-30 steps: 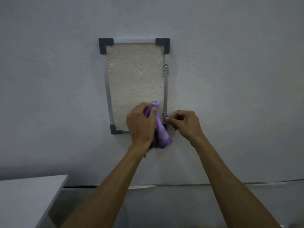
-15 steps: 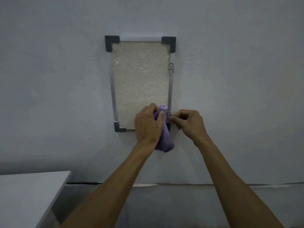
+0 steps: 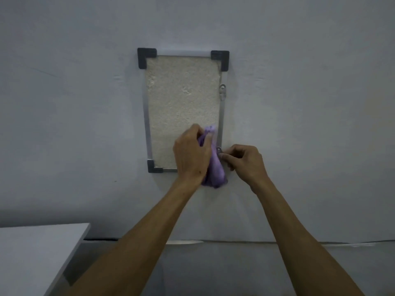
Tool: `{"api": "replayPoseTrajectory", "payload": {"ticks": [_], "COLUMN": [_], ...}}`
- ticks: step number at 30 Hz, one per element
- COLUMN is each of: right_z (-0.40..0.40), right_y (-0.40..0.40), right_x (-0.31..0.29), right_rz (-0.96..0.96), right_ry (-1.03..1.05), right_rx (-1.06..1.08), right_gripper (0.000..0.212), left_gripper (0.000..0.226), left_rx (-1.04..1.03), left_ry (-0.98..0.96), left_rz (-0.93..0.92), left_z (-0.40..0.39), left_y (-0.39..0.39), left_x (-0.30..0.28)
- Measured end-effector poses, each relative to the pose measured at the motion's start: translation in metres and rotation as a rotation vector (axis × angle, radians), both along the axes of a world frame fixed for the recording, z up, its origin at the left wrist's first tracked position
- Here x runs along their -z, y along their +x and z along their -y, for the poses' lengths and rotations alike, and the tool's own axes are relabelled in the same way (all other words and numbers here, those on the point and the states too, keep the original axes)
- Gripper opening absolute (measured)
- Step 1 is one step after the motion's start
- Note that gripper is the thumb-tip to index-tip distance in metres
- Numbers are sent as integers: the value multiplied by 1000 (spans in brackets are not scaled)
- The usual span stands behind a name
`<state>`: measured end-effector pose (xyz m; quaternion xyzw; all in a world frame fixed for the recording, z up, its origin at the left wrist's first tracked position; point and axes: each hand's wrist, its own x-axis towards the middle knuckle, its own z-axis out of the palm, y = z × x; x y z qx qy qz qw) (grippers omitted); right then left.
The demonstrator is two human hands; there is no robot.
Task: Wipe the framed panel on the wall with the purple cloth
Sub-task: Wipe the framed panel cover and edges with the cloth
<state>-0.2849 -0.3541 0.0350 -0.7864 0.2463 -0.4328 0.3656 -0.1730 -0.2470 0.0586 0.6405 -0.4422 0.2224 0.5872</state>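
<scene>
The wall (image 3: 299, 103) carries the panel (image 3: 181, 107), above and left of both hands. The counter (image 3: 32, 253) lies far below the left hand (image 3: 190, 154), which grips the cloth (image 3: 215, 167) against the panel's lower right corner. Just right, the right hand (image 3: 245, 163) pinches a clip (image 3: 219, 149).

The panel (image 3: 181, 107) has a rough, grainy, matt cream face, like coarse plaster. Its side rails (image 3: 146, 129) look like thin brushed metal with a dull sheen; the corner pieces (image 3: 146, 57) are dark, matt, seemingly plastic. A small shiny metal clip (image 3: 222, 92) sits on the right rail. The cloth (image 3: 215, 167) is soft, matt purple fabric, crumpled. The wall (image 3: 299, 103) is matt painted, slightly uneven. The table (image 3: 38, 253) top is smooth, matt and pale.
</scene>
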Motion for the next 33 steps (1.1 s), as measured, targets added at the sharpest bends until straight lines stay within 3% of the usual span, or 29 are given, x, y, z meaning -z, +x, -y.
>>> {"api": "replayPoseTrajectory", "payload": {"ticks": [3, 8, 12, 18, 20, 25, 28, 33], "right_z": [3, 5, 5, 6, 7, 6, 3, 1], "right_y": [1, 2, 3, 2, 2, 1, 0, 0], "right_x": [1, 2, 0, 3, 3, 4, 1, 0], "right_rz": [-4, 11, 2, 4, 3, 16, 9, 14], "right_ry": [10, -36, -49, -37, -17, -41, -47, 3], "right_rx": [-2, 2, -4, -13, -18, -9, -8, -3], "right_gripper": [7, 16, 16, 10, 9, 11, 10, 10], "left_gripper": [20, 19, 27, 17, 17, 18, 26, 16], "left_rx": [-47, 29, 29, -18, -38, 47, 16, -25], "left_ry": [12, 248, 278, 25, 28, 335, 381, 140], "left_rz": [53, 191, 161, 119, 134, 199, 175, 133], "left_z": [8, -10, -6, -1, 1, -16, -10, -13], "left_y": [5, -1, 10, 14, 14, 6, 8, 20], "left_x": [-11, 51, 37, -4, -5, 51, 41, -2]}}
